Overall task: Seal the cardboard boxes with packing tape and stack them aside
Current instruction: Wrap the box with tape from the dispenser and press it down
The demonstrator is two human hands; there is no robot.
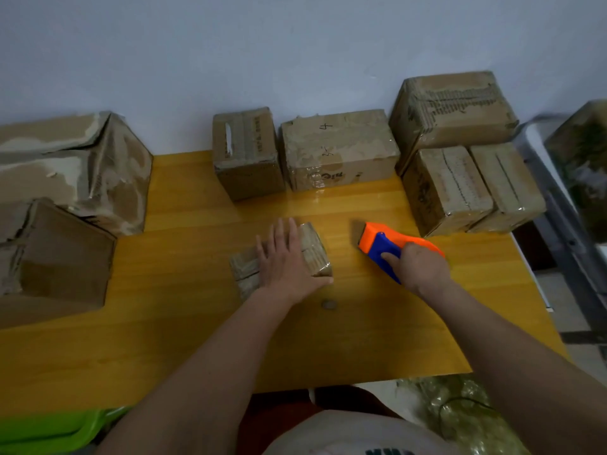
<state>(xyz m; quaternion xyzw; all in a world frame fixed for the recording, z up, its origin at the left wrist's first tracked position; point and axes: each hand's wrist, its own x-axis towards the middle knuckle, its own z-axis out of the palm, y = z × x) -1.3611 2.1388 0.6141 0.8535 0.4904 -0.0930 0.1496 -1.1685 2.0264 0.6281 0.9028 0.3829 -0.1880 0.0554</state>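
Far left on the yellow wooden tabletop (184, 323), two big battered brown cardboard boxes: a crumpled torn one (75, 165) at the back w/ its top caved in, and a plainer dented one (56, 257) in front, touching it. Bottom-left corner shows a bright green plastic edge (49, 428), partly cut off.

Centre back, against the pale wall (262, 54), a small upright taped brown box (244, 152), and just beside it to the right a wider taped brown box w/ handwritten marks on top (338, 146).

Centre front: small tape-wrapped brown cardboard box (313, 254) lies on the table, well apart from the back row. Left hand (287, 261) rests flat on its top, fingers straight & slightly spread, pressing down, thumb along the near right edge. A small round greyish thing (329, 305) sits on the table just in front of the box; can't tell what it is.

Right of that, the orange-and-blue plastic tape dispenser (384, 247) is on/just above the tabletop, nose pointing to the back left, apart from the small box. Right hand (423, 267) grips its rear end, fingers curled round the body, index finger laid on the blue part.

Back right: a large taped brown box w/ printed lines (456, 113) sits stacked on top of two smaller taped brown boxes (473, 188) standing side by side at the table's right edge. Beyond the edge, a grey metal frame (558, 205) & blurred greenish stuff.
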